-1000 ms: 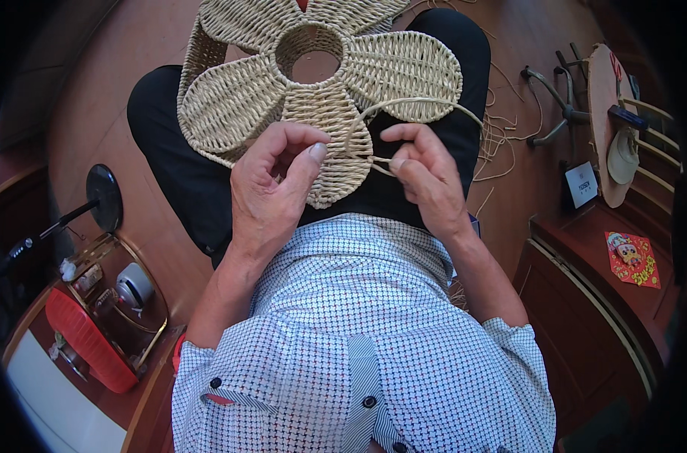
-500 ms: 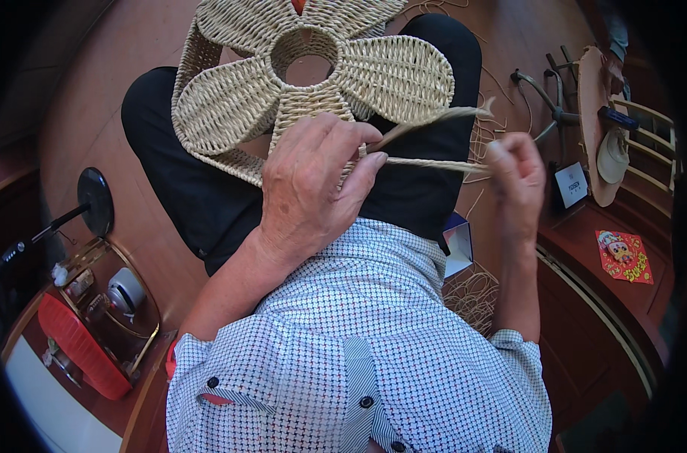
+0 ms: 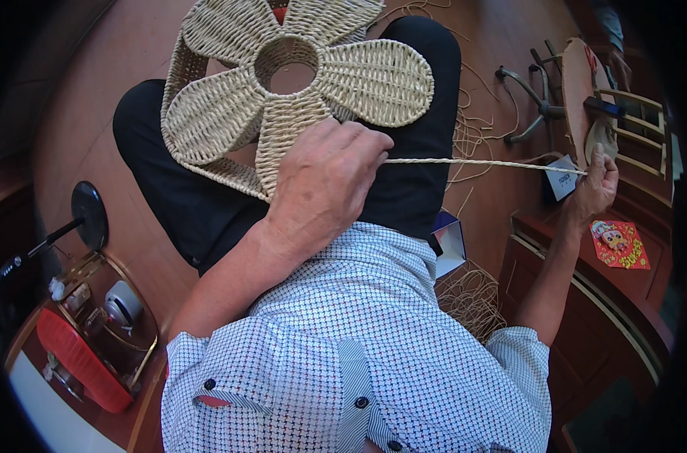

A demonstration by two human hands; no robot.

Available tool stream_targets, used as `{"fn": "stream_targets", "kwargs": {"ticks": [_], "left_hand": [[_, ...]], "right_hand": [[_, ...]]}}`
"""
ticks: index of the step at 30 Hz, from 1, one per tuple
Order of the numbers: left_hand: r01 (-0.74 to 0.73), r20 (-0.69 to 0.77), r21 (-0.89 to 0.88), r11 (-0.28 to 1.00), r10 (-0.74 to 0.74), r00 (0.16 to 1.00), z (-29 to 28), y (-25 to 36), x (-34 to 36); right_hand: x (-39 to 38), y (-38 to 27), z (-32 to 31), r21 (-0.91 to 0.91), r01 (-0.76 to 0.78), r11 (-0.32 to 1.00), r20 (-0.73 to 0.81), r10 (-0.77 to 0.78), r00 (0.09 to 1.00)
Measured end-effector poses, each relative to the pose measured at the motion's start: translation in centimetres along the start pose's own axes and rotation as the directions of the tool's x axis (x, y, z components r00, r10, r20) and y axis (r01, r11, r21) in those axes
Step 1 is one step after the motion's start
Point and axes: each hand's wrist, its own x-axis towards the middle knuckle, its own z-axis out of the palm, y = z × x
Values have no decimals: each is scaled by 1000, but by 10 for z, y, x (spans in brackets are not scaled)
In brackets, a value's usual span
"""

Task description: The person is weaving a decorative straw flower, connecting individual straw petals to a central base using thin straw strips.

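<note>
A flower-shaped woven straw piece (image 3: 377, 81) with a round hole in its middle rests across my lap. Its near petal runs under my left hand (image 3: 330, 167), whose closed fingers grip the petal's edge; the petal's tip is hidden beneath them. From those fingers a twisted straw cord (image 3: 479, 161) stretches almost level to the right, pulled straight. My right hand (image 3: 596, 187), held far out to the right, pinches the cord between thumb and fingers.
Loose cord strands lie on the floor right of my knee, and a cord heap (image 3: 472, 302) is beside my hip near an open box (image 3: 449, 245). A wheeled stand base (image 3: 541, 106) and wooden chair (image 3: 642, 143) are at right. A red basket (image 3: 79, 359) stands left.
My right hand has swung outward to the right, and the cord between my hands is much longer. A loose strand by my left hand no longer shows there. The woven piece shifted slightly left in view.
</note>
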Motion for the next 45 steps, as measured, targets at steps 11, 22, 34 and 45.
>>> {"fn": "stream_targets", "kwargs": {"ticks": [11, 22, 34, 45], "left_hand": [[462, 211, -464, 756, -412, 886, -22, -4, -11], [503, 44, -318, 804, -518, 854, -54, -31, -27], [113, 100, -41, 993, -109, 989, -70, -7, -66], [89, 241, -152, 984, -51, 969, -47, 3, -89]], "right_hand": [[-32, -30, 52, 85, 77, 993, 128, -88, 988], [-102, -77, 94, -112, -39, 993, 462, 86, 883], [-150, -104, 154, 169, -937, 304, 842, 450, 298], [18, -85, 97, 416, -600, 683, 547, 339, 765]]}}
